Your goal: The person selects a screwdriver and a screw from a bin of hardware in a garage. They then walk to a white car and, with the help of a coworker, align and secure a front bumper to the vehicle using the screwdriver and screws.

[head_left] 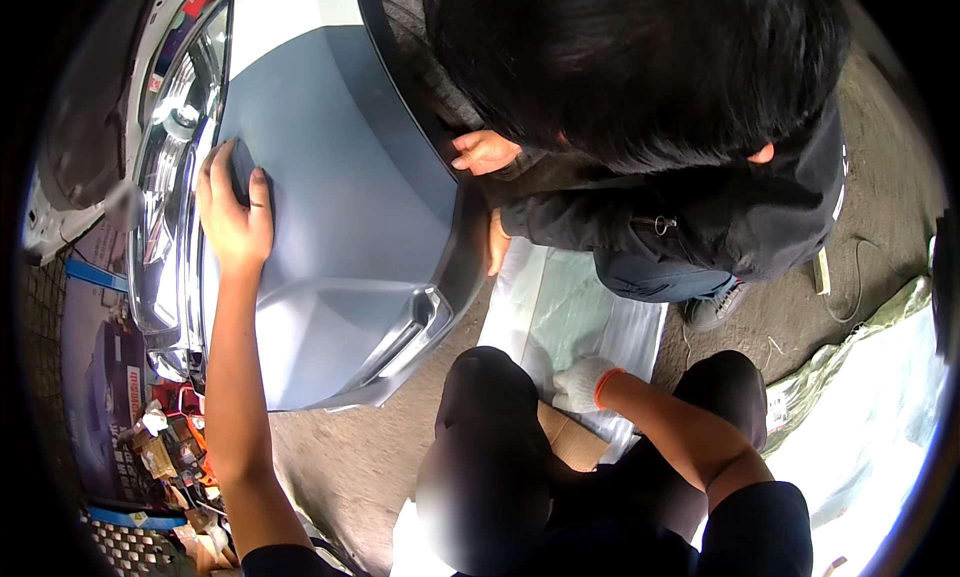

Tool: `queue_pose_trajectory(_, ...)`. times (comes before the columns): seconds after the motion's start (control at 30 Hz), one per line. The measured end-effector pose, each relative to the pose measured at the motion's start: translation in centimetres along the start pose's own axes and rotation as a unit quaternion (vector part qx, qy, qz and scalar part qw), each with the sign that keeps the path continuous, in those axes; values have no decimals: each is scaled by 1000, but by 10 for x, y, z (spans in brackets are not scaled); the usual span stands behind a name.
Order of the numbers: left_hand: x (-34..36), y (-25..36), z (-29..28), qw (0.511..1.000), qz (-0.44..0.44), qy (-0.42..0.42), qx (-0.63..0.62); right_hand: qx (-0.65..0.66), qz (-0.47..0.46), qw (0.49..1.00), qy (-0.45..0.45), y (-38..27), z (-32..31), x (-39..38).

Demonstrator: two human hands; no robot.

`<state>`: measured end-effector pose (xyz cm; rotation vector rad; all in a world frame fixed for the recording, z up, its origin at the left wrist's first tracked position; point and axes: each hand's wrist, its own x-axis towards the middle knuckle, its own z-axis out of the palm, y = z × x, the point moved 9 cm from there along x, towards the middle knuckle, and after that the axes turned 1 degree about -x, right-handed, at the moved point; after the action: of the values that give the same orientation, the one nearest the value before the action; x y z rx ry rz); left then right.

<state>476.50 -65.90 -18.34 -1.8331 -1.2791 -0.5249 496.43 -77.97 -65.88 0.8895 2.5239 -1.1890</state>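
A grey-blue car bumper [330, 177] fills the left middle, with a dark lower edge and a silvery trim piece [425, 312] at its near corner. My bare left hand [238, 222] lies open on it, fingers spread, beside the clear headlight [170, 217]. My right hand [583, 384] wears a white knit glove with an orange cuff. It is closed between my knees, over clear plastic sheeting [575, 312]; what it holds, if anything, is hidden. A co-worker's two hands, one of them a bare hand [486, 153], touch the bumper's dark right edge.
The co-worker in a black jacket [720, 212] crouches close at the upper right. Brown cardboard [572, 439] lies under the plastic. Boxes and loose scraps [175, 447] crowd the lower left. More plastic sheeting [880, 427] covers the ground at right.
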Motion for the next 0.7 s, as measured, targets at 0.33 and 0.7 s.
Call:
queue_pose_trajectory(0.33,1,2,-1,1000,7,14,4,6,-6,1000,-16,4,2,1)
queue_pose_trajectory(0.7,0,0,-6,999,8,33,11,-6,9,999,-30,-1,-7,-3)
